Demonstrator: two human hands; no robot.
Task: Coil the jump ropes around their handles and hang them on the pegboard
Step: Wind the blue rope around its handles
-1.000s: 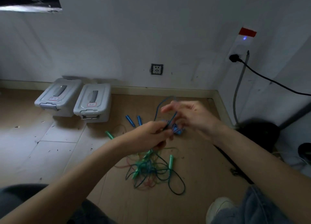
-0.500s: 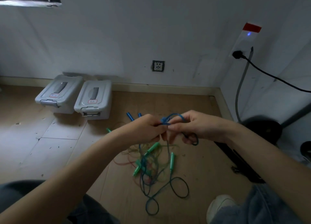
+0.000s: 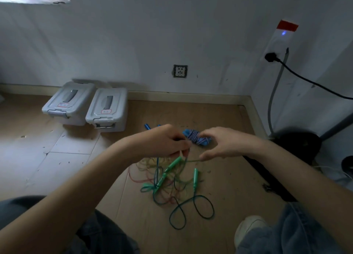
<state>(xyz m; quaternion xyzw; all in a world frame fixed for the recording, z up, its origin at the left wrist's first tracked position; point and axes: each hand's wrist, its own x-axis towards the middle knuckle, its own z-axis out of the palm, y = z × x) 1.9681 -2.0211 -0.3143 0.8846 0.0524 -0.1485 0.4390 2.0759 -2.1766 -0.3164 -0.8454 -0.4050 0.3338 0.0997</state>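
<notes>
My left hand (image 3: 166, 142) is curled around a thin jump rope, and a blue cord (image 3: 157, 167) hangs from it toward the floor. My right hand (image 3: 225, 145) hovers beside it with curved fingers and the thumb held apart. A thin cord (image 3: 192, 160) stretches from my left hand to that thumb. Below lies a tangle of green, blue and reddish ropes (image 3: 172, 188) with green handles (image 3: 195, 177). A coiled blue-and-white rope bundle (image 3: 196, 138) lies on the floor behind my hands. Blue handles (image 3: 147, 126) peek out past my left hand. No pegboard is visible.
Two grey lidded storage boxes (image 3: 107, 110) stand against the white wall at the back left. A wall socket (image 3: 180, 70) sits above the skirting. A power strip with a black cable (image 3: 305, 79) hangs at the right, above a dark round object (image 3: 298, 146). My knees and a white shoe (image 3: 248, 229) are in front.
My hands have parted: the right hand has released its pinch on the blue cord and moved right. The coiled blue bundle now shows between them. The left hand keeps its grip.
</notes>
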